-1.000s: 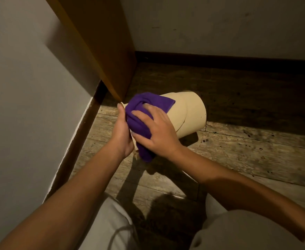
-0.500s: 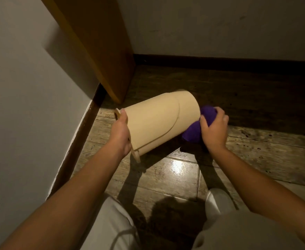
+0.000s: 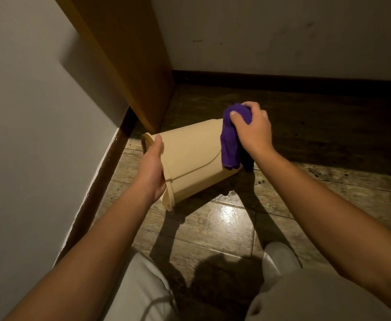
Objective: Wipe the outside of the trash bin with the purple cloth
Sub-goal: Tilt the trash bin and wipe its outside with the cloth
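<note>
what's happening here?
A person is wiping a tan trash bin tipped on its side over the wooden floor. The left hand grips the bin's open rim, and the right hand presses a bunched purple cloth against the bin's base end.

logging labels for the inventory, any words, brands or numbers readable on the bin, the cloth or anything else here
None: no text, brand, number or sign can be read anywhere in this view.
Bin: plain beige side, only a curved seam line, no print.
Cloth: plain purple, no tag showing.
Walls, wood panel and floor: only stains and specks, no writing.
</note>
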Demonstrator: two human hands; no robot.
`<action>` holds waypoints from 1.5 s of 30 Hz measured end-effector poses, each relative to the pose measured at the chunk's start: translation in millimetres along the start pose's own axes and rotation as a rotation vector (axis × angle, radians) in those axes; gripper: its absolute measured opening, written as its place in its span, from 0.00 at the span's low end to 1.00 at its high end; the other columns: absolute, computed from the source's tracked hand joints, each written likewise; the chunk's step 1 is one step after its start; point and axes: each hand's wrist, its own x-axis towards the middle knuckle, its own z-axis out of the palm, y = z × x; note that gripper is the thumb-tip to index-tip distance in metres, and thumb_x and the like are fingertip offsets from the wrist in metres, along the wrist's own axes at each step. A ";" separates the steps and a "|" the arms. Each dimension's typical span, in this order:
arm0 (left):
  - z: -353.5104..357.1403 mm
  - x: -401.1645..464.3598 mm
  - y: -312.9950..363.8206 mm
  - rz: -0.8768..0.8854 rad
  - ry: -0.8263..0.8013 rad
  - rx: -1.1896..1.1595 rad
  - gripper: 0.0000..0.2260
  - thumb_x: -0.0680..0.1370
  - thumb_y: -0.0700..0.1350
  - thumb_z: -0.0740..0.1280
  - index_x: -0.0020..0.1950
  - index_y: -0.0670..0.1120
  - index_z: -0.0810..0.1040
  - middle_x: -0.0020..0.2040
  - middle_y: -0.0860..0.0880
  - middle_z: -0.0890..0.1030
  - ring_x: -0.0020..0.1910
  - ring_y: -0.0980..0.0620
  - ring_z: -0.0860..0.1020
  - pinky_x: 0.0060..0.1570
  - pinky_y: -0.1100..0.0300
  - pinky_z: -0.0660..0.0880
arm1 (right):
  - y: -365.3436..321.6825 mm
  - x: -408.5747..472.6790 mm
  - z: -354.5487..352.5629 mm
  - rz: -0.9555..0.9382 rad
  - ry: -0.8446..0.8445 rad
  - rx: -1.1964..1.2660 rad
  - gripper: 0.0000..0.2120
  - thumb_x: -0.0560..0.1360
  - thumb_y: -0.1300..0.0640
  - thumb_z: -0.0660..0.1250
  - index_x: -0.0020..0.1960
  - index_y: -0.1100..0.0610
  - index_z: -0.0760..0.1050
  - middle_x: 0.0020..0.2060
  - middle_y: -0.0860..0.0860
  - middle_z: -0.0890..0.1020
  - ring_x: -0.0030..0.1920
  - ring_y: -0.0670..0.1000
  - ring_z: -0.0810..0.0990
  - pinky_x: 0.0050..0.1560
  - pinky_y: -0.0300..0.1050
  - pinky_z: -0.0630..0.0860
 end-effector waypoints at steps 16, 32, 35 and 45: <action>-11.7 8.2 -0.6 -0.004 0.169 0.003 0.18 0.83 0.66 0.59 0.58 0.53 0.76 0.54 0.42 0.89 0.52 0.40 0.88 0.54 0.40 0.84 | 24.0 -121.6 31.6 -0.582 -0.426 -0.369 0.21 0.75 0.45 0.71 0.65 0.43 0.71 0.60 0.50 0.73 0.57 0.51 0.76 0.49 0.46 0.77; 0.6 0.7 8.4 0.216 0.197 0.327 0.16 0.83 0.64 0.57 0.58 0.56 0.77 0.60 0.44 0.83 0.59 0.40 0.83 0.64 0.36 0.78 | 29.6 -46.4 -14.2 0.018 0.029 0.087 0.23 0.73 0.49 0.75 0.65 0.47 0.72 0.61 0.48 0.75 0.58 0.50 0.76 0.51 0.45 0.77; -3.0 5.1 9.3 0.142 0.247 0.189 0.18 0.84 0.62 0.59 0.63 0.51 0.76 0.62 0.42 0.83 0.59 0.39 0.84 0.64 0.36 0.79 | 41.4 -62.5 4.6 0.036 0.027 0.065 0.24 0.71 0.51 0.77 0.61 0.43 0.69 0.61 0.48 0.73 0.57 0.51 0.75 0.46 0.40 0.73; -20.9 12.4 13.2 0.138 0.160 0.028 0.15 0.83 0.54 0.68 0.65 0.46 0.81 0.54 0.44 0.89 0.49 0.47 0.89 0.43 0.49 0.86 | 49.8 -87.1 18.0 0.028 -0.438 -0.110 0.15 0.65 0.44 0.75 0.49 0.42 0.76 0.49 0.42 0.80 0.50 0.49 0.79 0.46 0.47 0.76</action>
